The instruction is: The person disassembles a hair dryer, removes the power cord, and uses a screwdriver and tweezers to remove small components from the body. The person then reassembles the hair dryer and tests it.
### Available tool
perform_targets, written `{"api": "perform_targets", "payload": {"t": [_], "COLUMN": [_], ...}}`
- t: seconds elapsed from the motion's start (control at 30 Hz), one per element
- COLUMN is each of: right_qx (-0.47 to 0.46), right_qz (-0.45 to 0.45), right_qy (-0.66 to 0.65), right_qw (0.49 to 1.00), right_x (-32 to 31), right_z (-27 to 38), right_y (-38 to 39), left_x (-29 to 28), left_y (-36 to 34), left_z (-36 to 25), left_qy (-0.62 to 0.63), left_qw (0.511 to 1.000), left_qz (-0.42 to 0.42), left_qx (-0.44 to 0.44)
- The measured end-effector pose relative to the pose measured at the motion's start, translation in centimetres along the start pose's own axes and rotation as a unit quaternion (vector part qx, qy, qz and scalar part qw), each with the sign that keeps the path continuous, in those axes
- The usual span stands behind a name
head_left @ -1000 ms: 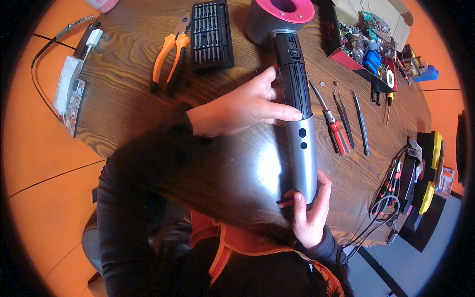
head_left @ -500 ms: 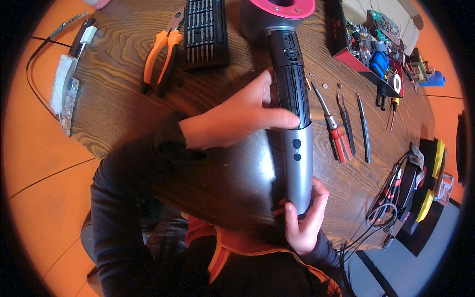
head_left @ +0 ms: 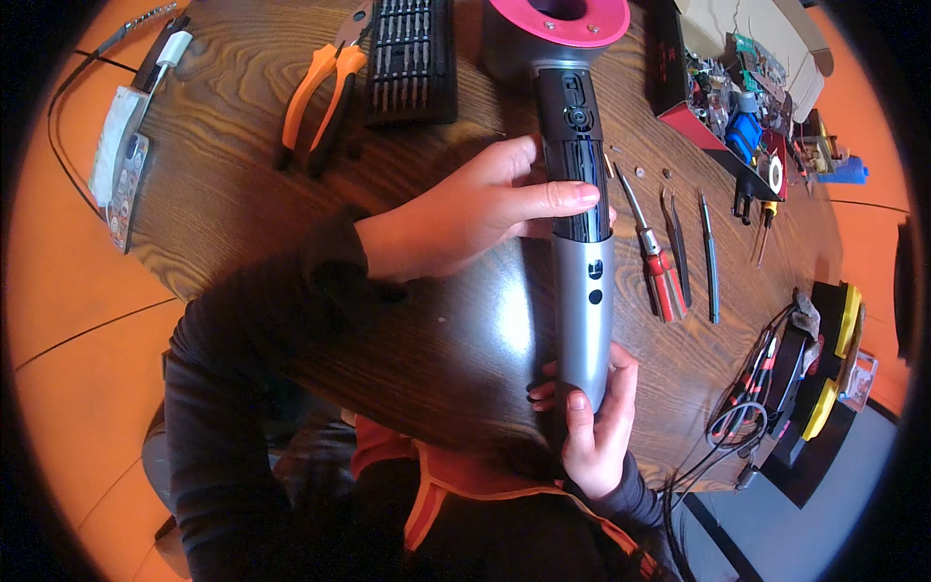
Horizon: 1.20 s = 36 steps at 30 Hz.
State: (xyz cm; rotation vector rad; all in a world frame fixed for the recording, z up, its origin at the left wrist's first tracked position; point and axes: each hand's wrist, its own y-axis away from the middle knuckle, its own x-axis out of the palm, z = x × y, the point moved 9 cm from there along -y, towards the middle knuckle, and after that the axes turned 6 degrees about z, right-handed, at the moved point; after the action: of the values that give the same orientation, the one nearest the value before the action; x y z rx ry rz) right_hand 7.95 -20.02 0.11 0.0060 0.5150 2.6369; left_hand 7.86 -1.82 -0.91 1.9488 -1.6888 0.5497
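A hair dryer (head_left: 511,53) with a pink ring lies with its head at the far side and its handle toward me. The black inner handle (head_left: 578,155) is exposed in its upper part. Around its lower part sits a silver handle sleeve (head_left: 582,335) with two round holes. My left hand (head_left: 456,206) is closed around the black inner handle, thumb across its front just above the sleeve's rim. My right hand (head_left: 599,436) grips the sleeve's lower end between thumb and fingers.
Orange pliers (head_left: 318,95) and a black bit case (head_left: 412,68) lie at the far left. To the right are a red-handled screwdriver (head_left: 664,281), tweezers (head_left: 679,238), a slim tool (head_left: 711,262) and small screws. Beyond stands a parts box (head_left: 703,150); cables (head_left: 742,427) lie at right.
The sleeve has slid farther up over the black inner handle, and less of that handle shows. My left thumb has moved up it. A part now shows behind the sleeve's upper hole.
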Motion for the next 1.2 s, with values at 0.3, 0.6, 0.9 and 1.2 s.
{"api": "perform_targets", "payload": {"t": [0.3,0.6,0.9,1.2], "right_qx": [-0.043,-0.036,0.034,0.021], "right_qz": [-0.025,-0.021,0.013,0.032], "right_qy": [0.225,0.157,-0.166,-0.049], "right_qw": [0.973,0.987,0.985,0.998], "right_x": [-0.6,-0.5,0.1,-0.6], "right_z": [1.3,1.3,0.7,0.7], "right_y": [-0.2,-0.7,-0.4,1.6], "left_x": [-0.2,0.0,1.0,0.0], "left_y": [0.1,0.2,0.1,-3.2], "left_z": [-0.1,-0.3,0.5,-0.8], "left_qy": [-0.025,-0.036,0.019,0.263], "left_qw": [1.000,0.999,0.997,0.963], "left_qz": [0.014,0.026,0.061,-0.007], "left_qx": [-0.009,-0.016,-0.039,0.059]}}
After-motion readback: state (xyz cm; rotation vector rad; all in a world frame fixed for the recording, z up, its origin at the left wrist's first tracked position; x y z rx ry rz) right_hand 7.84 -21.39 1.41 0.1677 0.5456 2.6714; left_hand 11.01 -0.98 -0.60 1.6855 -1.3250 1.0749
